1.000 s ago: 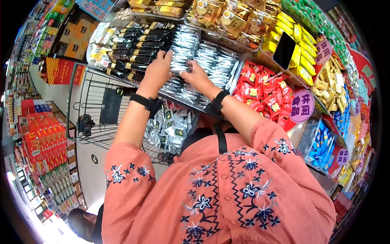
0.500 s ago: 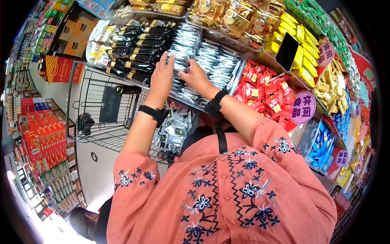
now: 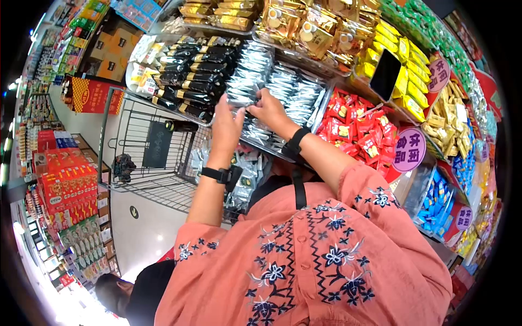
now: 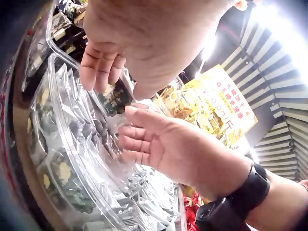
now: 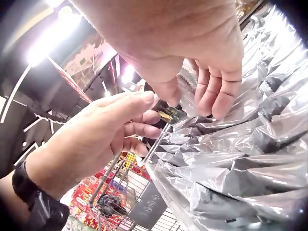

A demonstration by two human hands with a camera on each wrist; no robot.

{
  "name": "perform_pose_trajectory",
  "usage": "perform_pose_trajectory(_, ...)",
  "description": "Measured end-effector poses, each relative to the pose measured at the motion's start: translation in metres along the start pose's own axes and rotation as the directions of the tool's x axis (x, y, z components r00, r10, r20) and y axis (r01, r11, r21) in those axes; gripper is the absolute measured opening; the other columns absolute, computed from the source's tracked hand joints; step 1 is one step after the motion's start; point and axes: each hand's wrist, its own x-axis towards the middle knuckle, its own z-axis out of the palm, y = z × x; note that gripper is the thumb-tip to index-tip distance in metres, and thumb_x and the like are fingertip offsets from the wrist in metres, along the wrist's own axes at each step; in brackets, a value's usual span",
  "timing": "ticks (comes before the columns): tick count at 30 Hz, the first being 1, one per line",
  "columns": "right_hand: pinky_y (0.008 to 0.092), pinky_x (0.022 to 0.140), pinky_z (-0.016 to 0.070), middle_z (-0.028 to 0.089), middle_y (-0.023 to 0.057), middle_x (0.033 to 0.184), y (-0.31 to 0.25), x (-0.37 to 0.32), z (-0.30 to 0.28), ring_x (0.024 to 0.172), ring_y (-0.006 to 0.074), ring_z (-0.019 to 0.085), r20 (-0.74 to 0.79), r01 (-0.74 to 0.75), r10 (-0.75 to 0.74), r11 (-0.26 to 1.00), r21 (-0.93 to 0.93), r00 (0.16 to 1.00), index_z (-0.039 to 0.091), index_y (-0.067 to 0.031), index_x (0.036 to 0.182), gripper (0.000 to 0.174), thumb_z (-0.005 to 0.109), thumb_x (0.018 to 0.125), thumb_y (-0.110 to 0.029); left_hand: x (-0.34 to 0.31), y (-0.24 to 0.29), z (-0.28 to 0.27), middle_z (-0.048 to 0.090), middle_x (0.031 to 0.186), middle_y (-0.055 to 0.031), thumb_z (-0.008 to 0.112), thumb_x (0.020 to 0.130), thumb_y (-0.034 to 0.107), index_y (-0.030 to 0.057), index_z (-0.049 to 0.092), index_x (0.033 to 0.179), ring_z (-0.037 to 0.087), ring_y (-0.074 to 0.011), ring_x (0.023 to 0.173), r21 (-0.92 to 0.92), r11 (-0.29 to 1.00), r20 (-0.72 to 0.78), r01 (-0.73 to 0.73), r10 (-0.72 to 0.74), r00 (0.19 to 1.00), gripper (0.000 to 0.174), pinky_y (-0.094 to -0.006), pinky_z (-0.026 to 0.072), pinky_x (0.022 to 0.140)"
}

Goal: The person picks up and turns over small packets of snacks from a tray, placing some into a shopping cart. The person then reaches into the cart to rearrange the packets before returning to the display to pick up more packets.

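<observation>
My right hand [image 3: 270, 110] pinches a silver snack packet [image 5: 186, 86] with a dark green print between thumb and fingers, over the rows of silver packets [image 3: 251, 68]. Beside it, at the bin's near edge, is my left hand [image 3: 225, 133], its fingers loosely bent. In the right wrist view, the left hand's [image 5: 91, 132] fingertips come right up to the packet's dark printed end. The left wrist view shows the green print [image 4: 115, 98] just behind the left fingers, with the right hand [image 4: 178, 149] facing them. Each wrist wears a black strap.
Black packets [image 3: 204, 70] stand left of the silver ones; red packets [image 3: 353, 127] lie to the right. A phone [image 3: 385, 75] stands before the yellow packets. A wire cart [image 3: 152, 157] is below left, with silver-grey packets [image 3: 247, 176] near me. Another person [image 3: 144, 290] is at lower left.
My left hand has drawn back from over the packets toward me and slightly right, closer to the right hand. The right hand stays near the same packets; the view has shifted a little.
</observation>
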Motion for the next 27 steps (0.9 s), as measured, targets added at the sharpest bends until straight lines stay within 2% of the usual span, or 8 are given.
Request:
perform_pose_trajectory(1,0.0375,0.062,0.0509,0.065,0.0119,0.078,-0.001,0.0,0.001,0.069,0.0253,0.064,-0.043,0.05,-0.05,0.999,-0.001,0.998,0.053,0.0004,0.109,0.048,0.079,0.081,-0.029,0.002,0.003,0.004,0.055,0.116,-0.0256,0.069,0.088,0.016,-0.0046,0.039,0.14,0.058,-0.0424,0.106,0.088,0.995,-0.014,-0.035,0.037,0.999,0.064,-0.0453,0.0492,0.09)
perform_pose_trajectory(2,0.0443,0.065,0.0512,0.067,0.0181,0.081,-0.001,-0.001,-0.001,0.074,0.0364,0.068,-0.008,0.037,-0.036,0.996,0.078,0.999,0.051,-0.0005,0.105,0.042,0.074,0.082,-0.027,0.005,-0.002,0.009,0.053,0.118,-0.028,0.07,0.088,0.017,-0.0054,0.039,0.14,0.057,-0.0446,0.107,0.147,0.986,-0.031,-0.081,0.086,0.996,0.064,-0.0454,0.0491,0.09)
perform_pose_trajectory(4,0.044,0.063,0.0512,0.066,0.0173,0.077,0.005,0.004,0.004,0.072,0.036,0.068,-0.004,0.021,-0.02,0.994,0.104,1.0,0.051,-0.0011,0.103,0.04,0.073,0.083,-0.027,0.011,0.003,0.012,0.052,0.118,-0.0294,0.07,0.088,0.018,-0.0049,0.04,0.14,0.057,-0.0462,0.106,0.229,0.968,-0.046,-0.106,0.119,0.992,0.064,-0.0466,0.0496,0.088)
perform_pose_trajectory(8,0.0424,0.06,0.0511,0.066,0.016,0.075,0.016,0.004,0.008,0.068,0.0326,0.067,-0.024,0.118,-0.116,0.986,0.114,0.993,0.051,-0.0005,0.101,0.041,0.075,0.082,-0.027,0.012,0.009,0.009,0.051,0.12,-0.0297,0.071,0.087,0.018,-0.0028,0.039,0.14,0.057,-0.0481,0.105,0.271,0.962,-0.004,-0.027,0.029,1.0,0.066,-0.0483,0.0505,0.086)
perform_pose_trajectory(12,0.0381,0.054,0.0507,0.065,0.0138,0.074,0.002,-0.01,-0.007,0.062,0.0247,0.067,0.048,0.02,-0.031,0.975,0.221,0.998,0.052,0.0026,0.107,0.042,0.076,0.082,-0.021,0.001,0.005,0.007,0.052,0.121,-0.0296,0.072,0.085,0.018,-0.0011,0.037,0.142,0.056,-0.0489,0.108,0.274,0.96,-0.021,-0.06,0.068,0.997,0.069,-0.0493,0.0498,0.088)
perform_pose_trajectory(16,0.0376,0.064,0.0525,0.067,0.0132,0.08,0.009,-0.01,-0.011,0.071,0.0255,0.067,0.028,0.093,-0.095,0.994,0.064,0.995,0.052,0.0019,0.118,0.049,0.074,0.083,-0.023,-0.004,0.006,0.009,0.052,0.125,-0.0289,0.071,0.087,0.02,-0.0008,0.033,0.146,0.053,-0.0456,0.115,0.275,0.96,-0.007,-0.046,0.049,0.999,0.074,-0.0481,0.0484,0.092)
perform_pose_trajectory(22,0.0376,0.062,0.052,0.065,0.0126,0.082,0.02,-0.025,-0.022,0.069,0.0233,0.065,0.121,-0.014,-0.012,0.978,0.21,0.993,0.052,0.0002,0.121,0.052,0.077,0.082,-0.025,0.007,0.013,0.019,0.056,0.121,-0.0279,0.07,0.087,0.021,0.0006,0.039,0.142,0.057,-0.046,0.111,0.425,0.905,0.05,0.024,-0.05,0.997,0.067,-0.0498,0.0493,0.09)
perform_pose_trajectory(27,0.0358,0.065,0.0517,0.064,0.0121,0.083,0.059,-0.026,-0.022,0.073,0.0194,0.063,0.048,0.158,-0.162,0.985,0.065,0.986,0.052,0.0011,0.121,0.048,0.071,0.085,-0.023,0.007,0.008,0.018,0.058,0.117,-0.0269,0.069,0.087,0.027,0.0011,0.039,0.14,0.058,-0.0451,0.108,0.42,0.907,0.046,0.021,-0.045,0.998,0.066,-0.0511,0.0493,0.089)
